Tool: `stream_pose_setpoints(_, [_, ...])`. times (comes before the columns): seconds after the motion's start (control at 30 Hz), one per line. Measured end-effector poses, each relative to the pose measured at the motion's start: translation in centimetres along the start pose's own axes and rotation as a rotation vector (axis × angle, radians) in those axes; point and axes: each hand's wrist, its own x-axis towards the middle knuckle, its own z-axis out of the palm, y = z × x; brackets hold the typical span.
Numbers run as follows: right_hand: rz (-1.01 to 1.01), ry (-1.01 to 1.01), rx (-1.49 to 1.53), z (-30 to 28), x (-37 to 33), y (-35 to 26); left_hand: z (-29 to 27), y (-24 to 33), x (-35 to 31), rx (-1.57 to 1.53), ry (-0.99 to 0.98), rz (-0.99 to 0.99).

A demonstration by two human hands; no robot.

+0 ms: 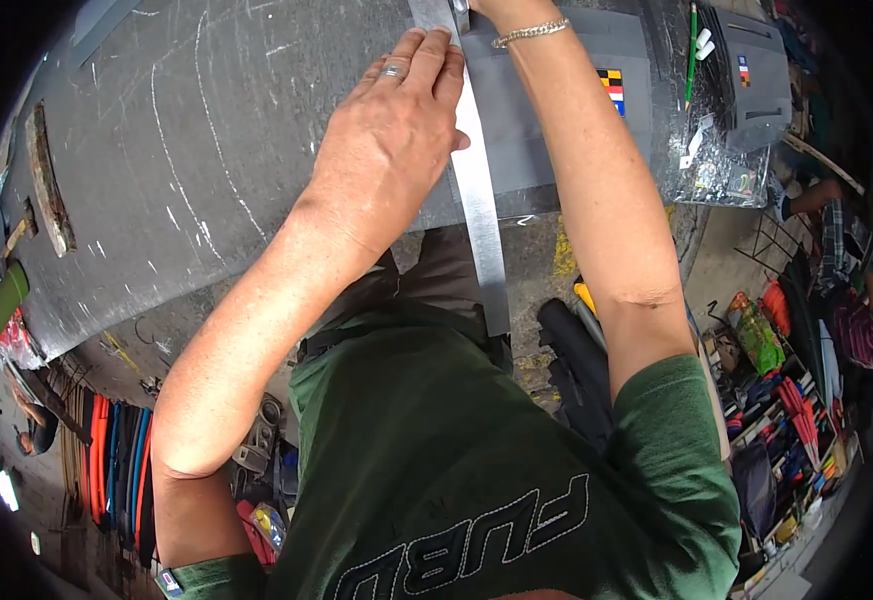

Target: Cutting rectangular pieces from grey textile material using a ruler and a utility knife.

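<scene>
A long silvery metal ruler runs from the top edge toward my body, its near end jutting past the worktable. My left hand, with a ring on it, lies flat over the ruler with fingers stretched and thumb at its right edge. Under the ruler and to its right is a grey sheet of material. At the top edge my right hand is mostly cut off, a bracelet on its wrist. A small silvery metal tool shows at its fingers, beside the ruler; its kind is unclear.
The dark, scratched worktable carries a wooden strip at left. At right are a green pencil, white chalk pieces and a grey piece with a small coloured patch. Dark rolled material stands below.
</scene>
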Motion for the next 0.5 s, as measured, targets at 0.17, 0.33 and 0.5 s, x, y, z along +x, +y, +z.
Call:
stream_pose_setpoints(0.17, [0.0, 0.01, 0.009, 0.04, 0.06, -0.04, 0.01, 0.09, 0.05, -0.055, -0.005, -0.031])
stream_pose_setpoints(0.33, [-0.045, -0.008, -0.006, 0.0, -0.22, 0.1, 0.13, 0.1, 0.0, -0.059, 0.001, -0.032])
stream_pose_setpoints(0.5, [-0.055, -0.023, 0.001, 0.01, -0.1, 0.17, 0.14, -0.03, 0.03, 0.007, -0.001, 0.005])
